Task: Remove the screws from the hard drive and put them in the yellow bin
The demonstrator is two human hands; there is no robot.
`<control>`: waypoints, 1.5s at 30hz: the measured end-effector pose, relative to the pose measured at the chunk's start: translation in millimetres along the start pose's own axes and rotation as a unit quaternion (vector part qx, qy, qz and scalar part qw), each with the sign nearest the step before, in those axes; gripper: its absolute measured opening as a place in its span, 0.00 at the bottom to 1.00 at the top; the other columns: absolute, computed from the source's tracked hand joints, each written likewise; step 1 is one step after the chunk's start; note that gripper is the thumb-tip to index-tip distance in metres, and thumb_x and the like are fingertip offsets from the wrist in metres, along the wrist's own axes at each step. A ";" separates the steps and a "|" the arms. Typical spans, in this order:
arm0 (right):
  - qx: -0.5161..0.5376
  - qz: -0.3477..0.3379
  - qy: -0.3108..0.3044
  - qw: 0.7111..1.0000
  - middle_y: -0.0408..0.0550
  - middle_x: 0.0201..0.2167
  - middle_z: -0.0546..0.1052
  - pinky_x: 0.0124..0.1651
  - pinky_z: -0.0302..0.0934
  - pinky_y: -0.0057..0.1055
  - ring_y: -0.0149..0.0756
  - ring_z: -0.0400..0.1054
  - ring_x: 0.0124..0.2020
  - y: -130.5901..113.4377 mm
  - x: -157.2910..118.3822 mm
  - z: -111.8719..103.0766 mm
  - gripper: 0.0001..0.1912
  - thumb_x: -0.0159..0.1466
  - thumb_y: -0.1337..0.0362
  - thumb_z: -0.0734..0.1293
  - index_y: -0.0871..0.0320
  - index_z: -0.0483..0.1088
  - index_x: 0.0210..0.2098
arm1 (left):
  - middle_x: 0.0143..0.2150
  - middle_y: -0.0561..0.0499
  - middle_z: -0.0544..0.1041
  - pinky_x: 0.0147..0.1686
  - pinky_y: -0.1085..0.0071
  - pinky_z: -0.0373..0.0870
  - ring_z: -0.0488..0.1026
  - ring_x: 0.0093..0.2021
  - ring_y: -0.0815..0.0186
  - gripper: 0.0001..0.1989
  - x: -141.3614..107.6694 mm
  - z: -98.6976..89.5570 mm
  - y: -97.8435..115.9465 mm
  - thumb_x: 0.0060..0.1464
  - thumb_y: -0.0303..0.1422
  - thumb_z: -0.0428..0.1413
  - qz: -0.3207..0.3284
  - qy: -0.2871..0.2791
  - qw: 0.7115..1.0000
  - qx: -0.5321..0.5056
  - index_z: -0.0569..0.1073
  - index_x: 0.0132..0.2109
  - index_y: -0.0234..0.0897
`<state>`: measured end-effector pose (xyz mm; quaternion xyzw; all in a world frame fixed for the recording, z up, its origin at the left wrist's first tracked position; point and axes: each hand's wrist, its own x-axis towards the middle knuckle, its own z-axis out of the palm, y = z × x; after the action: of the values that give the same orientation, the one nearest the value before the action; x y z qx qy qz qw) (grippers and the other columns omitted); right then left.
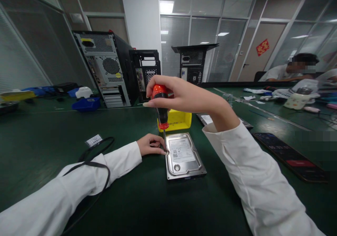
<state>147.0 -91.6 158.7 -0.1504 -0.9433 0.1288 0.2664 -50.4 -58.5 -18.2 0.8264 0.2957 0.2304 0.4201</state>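
A silver hard drive with a white label lies flat on the dark green table. My right hand is wrapped round the handle of a red and black screwdriver, which stands nearly upright. Its tip meets the drive's left edge. Beside that spot, my left hand has its fingers bent together, fingertips at the shaft and the drive's edge; whether they pinch something small cannot be made out. Just behind the drive sits a yellow bin with small dark bits inside.
Computer cases stand at the back. A blue bin is at the left, a black cable crosses my left sleeve. A phone lies at the right, another drive behind my right wrist. A person sits across the table.
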 end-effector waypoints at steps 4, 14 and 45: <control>0.090 0.013 -0.051 0.995 0.48 0.42 0.66 0.36 0.65 0.27 0.29 0.64 0.39 6.1 -3.5 -6.2 0.09 0.65 0.66 0.59 0.62 0.59 0.45 | 0.18 0.63 0.48 0.22 0.76 0.50 0.50 0.20 0.75 0.14 -1.2 -5.5 0.2 0.45 0.35 0.62 0.003 -0.015 1.000 0.004 0.76 0.36 0.28; 0.054 -0.003 0.015 0.998 0.50 0.42 0.67 0.38 0.62 0.26 0.29 0.62 0.38 13.6 5.3 3.7 0.13 0.64 0.63 0.62 0.65 0.62 0.46 | 0.20 0.62 0.50 0.23 0.78 0.57 0.51 0.21 0.74 0.12 -3.2 -0.5 9.3 0.46 0.36 0.57 0.012 -0.039 0.997 0.067 0.72 0.35 0.30; -0.046 0.114 0.000 0.992 0.49 0.40 0.68 0.34 0.59 0.28 0.32 0.62 0.35 12.3 -8.7 -15.3 0.12 0.60 0.65 0.63 0.61 0.62 0.43 | 0.20 0.60 0.59 0.25 0.77 0.55 0.60 0.22 0.71 0.12 -11.1 1.0 33.9 0.55 0.40 0.53 -0.025 -0.012 0.977 0.210 0.72 0.34 0.35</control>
<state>165.0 -80.9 163.3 -0.2694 -0.9248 0.1150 0.2427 -47.7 -82.6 7.9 0.8911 0.3531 0.1428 0.2468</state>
